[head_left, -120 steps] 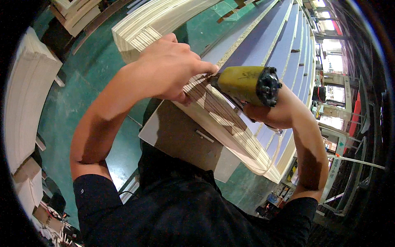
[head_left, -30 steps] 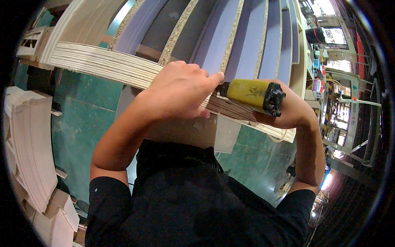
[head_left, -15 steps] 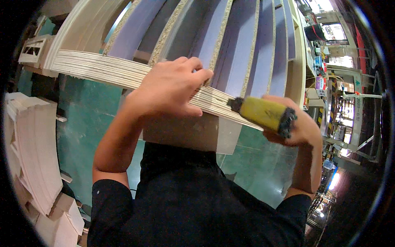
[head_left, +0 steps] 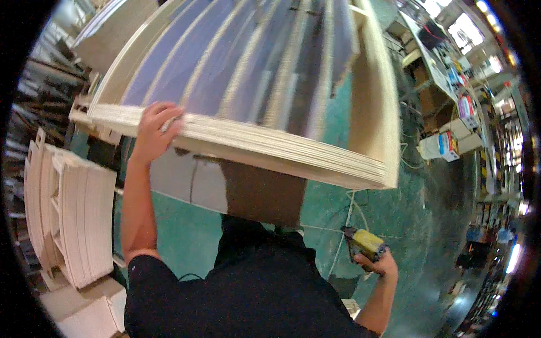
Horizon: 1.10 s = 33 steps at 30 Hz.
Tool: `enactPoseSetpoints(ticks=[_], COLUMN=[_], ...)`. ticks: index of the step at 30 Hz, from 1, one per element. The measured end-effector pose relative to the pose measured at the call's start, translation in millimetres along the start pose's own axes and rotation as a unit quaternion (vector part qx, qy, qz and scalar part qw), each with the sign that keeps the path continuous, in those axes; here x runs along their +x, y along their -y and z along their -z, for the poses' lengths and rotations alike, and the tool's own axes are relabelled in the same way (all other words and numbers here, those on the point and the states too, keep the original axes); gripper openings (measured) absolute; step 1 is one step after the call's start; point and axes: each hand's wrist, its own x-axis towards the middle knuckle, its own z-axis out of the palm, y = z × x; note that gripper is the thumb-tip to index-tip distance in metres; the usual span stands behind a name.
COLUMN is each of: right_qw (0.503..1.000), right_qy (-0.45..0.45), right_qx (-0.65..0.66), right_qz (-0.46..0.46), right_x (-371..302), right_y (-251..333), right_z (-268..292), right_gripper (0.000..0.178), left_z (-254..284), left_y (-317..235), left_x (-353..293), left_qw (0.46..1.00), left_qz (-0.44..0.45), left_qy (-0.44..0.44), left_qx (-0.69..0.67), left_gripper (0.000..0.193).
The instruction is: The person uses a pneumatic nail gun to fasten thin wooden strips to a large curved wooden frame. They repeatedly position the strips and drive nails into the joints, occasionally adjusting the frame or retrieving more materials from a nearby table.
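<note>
The left hand (head_left: 152, 135) lies at the layered front edge of a big pale wooden frame (head_left: 270, 143), near its left corner. Its fingers are bent and touch this edge; if they clasp it firmly or only rest there, I cannot tell. The fingers of the right hand (head_left: 380, 265) are closed around the handle of a yellow and black power tool (head_left: 369, 243). The tool is just above these fingers, and its black nose points away from them, up and to the left. It is held apart from the frame, over the green floor (head_left: 417, 225).

Beyond the left fingers, inside the frame, there are bluish-purple panels (head_left: 217, 79) separated by narrow light strips (head_left: 234, 87), a little blurred. Below and to the right of the left fingers, under the front edge, a brown board (head_left: 265, 191) is seen. To the left of the same fingers, and lower, stands a stack of pale curved wooden pieces (head_left: 90, 225). Far beyond the right fingers, a cluttered worktable (head_left: 434, 73) stands.
</note>
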Motion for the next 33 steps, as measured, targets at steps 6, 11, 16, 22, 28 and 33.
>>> enactPoseSetpoints(ticks=[6, 11, 16, 22, 28, 33], right_qw=[0.943, 0.862, 0.872, 0.878, 0.849, 0.867], right_qy=[-0.141, -0.184, -0.149, -0.104, -0.120, -0.130], right_qx=[0.178, 0.319, 0.249, 0.212, 0.245, 0.250], right_qz=[-0.245, -0.348, -0.393, -0.417, -0.453, -0.410], right_x=[-11.2, -45.4, -19.0, 44.5, 99.5, 175.1], right_y=[-257.6, -354.9, -443.1, -484.2, -434.7, -419.8], right_z=[-51.1, -28.4, 11.3, 113.0, 250.6, 330.5], right_gripper=[0.024, 0.019, 0.025, 0.023, 0.024, 0.023], left_z=[-14.5, -41.2, -29.2, -10.9, -49.5, -42.7], left_y=[-9.5, -8.7, 62.1, 66.6, 25.9, 6.3], left_x=[-15.8, -18.9, -25.0, -35.1, 1.7, 37.2], left_qw=[0.992, 0.974, 0.937, 0.889, 0.804, 0.723], left_qz=[0.115, 0.200, 0.343, 0.410, 0.493, 0.536], left_qy=[-0.053, -0.078, -0.060, -0.062, 0.037, 0.117], left_qx=[0.002, 0.074, 0.024, 0.193, 0.332, 0.420], left_gripper=[0.024, 0.026, 0.029, 0.032, 0.032, 0.030])
